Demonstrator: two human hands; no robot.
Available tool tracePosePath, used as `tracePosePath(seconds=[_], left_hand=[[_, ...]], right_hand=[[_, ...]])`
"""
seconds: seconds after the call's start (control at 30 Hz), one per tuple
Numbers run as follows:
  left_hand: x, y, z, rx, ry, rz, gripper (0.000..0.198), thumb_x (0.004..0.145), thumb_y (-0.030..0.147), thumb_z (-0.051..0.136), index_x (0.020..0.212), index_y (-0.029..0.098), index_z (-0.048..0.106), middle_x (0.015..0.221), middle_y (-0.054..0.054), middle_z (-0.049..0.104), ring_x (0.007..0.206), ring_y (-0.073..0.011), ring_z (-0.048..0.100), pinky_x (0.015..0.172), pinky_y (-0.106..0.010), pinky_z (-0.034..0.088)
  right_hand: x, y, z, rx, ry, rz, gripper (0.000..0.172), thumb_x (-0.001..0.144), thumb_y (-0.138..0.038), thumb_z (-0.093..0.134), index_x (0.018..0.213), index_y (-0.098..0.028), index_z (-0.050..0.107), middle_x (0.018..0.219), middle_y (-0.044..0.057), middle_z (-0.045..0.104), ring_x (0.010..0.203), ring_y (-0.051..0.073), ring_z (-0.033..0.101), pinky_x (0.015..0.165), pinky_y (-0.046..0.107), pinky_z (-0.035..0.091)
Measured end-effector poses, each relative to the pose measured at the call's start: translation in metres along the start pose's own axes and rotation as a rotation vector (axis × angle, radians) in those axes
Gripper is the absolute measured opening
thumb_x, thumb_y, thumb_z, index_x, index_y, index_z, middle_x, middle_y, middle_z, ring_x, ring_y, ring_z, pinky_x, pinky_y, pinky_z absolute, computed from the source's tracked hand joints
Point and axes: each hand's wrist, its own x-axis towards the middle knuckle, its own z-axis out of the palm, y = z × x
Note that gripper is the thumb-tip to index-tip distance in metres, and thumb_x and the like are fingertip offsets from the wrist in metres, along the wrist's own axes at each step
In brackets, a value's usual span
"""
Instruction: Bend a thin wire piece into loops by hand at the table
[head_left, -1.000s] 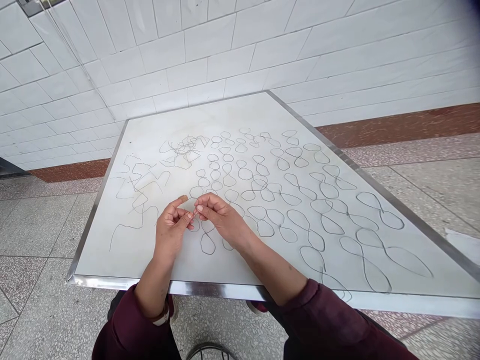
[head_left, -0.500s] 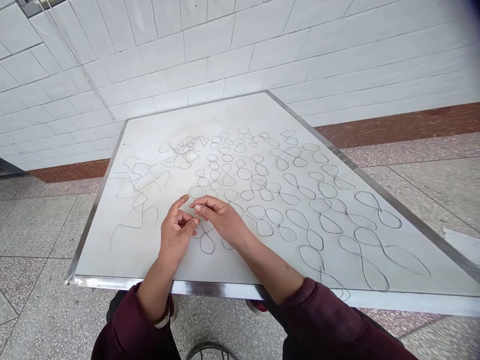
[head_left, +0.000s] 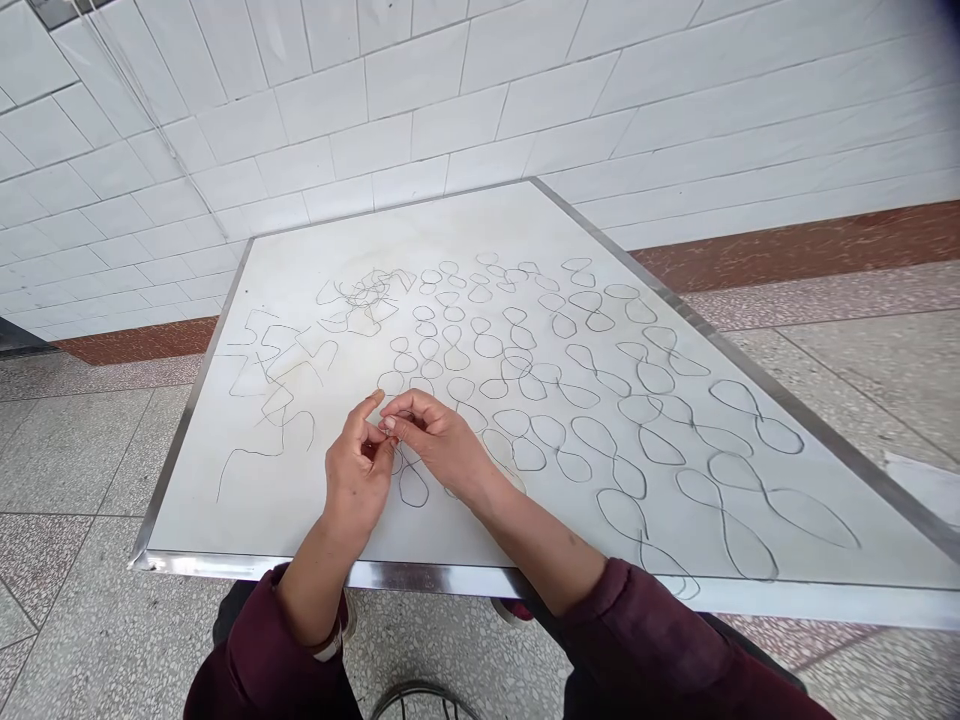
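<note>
My left hand (head_left: 355,475) and my right hand (head_left: 442,440) meet over the near middle of the white table (head_left: 232,520). Both pinch at a thin wire (head_left: 387,432), mostly hidden by the fingertips. My left index finger points up, while its thumb and other fingers close near the right fingertips. Just below the hands, a figure-eight wire (head_left: 413,506) lies on the table, its upper part partly covered. More figure-eight wires (head_left: 613,458) spread to the right and behind my right hand, larger toward the right edge.
Loose bent wires (head_left: 283,425) lie at the left of the table, with a tangled heap of wires (head_left: 369,290) farther back. A metal edge strip (head_left: 420,576) borders the table. The white tiled wall (head_left: 420,135) stands behind, and a round stool (head_left: 420,688) is below.
My fingertips have drawn closer together, and the left thumb has moved up to the right fingertips. The wires lying on the table have not moved.
</note>
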Motion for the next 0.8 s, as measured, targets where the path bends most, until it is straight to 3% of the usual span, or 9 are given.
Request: tracePosePath(seconds=[0.23,0.37,0.8], left_hand=[[0.001,0.004,0.0,-0.036,-0.014,-0.06,0.046,0.081,0.014,0.06,0.125,0.028,0.059,0.066,0.004,0.057,0.064,-0.0133,0.056,0.069,-0.029,0.048],[0.002,0.009,-0.003,-0.09,-0.027,-0.117,0.049,0.078,0.014,0.062,0.125,0.026,0.059,0.065,0.005,0.056,0.063,-0.0129,0.055,0.069,-0.029,0.047],[0.002,0.013,-0.007,-0.161,-0.045,-0.131,0.051,0.077,0.013,0.061,0.127,0.023,0.059,0.065,0.005,0.055,0.057,-0.0105,0.051,0.061,-0.025,0.047]], right_hand=[[-0.002,0.003,0.007,-0.002,0.107,-0.027,0.005,0.082,-0.028,0.058,0.079,-0.024,0.058,0.073,-0.003,0.053,0.068,0.014,0.049,0.064,0.029,0.042],[-0.001,0.003,0.007,0.067,0.097,-0.048,0.006,0.081,-0.029,0.059,0.08,-0.024,0.056,0.078,-0.002,0.055,0.074,0.015,0.052,0.069,0.03,0.043],[0.002,0.001,-0.001,-0.024,0.166,-0.056,0.006,0.082,-0.027,0.058,0.081,-0.024,0.055,0.083,-0.001,0.059,0.081,0.017,0.055,0.076,0.033,0.044]])
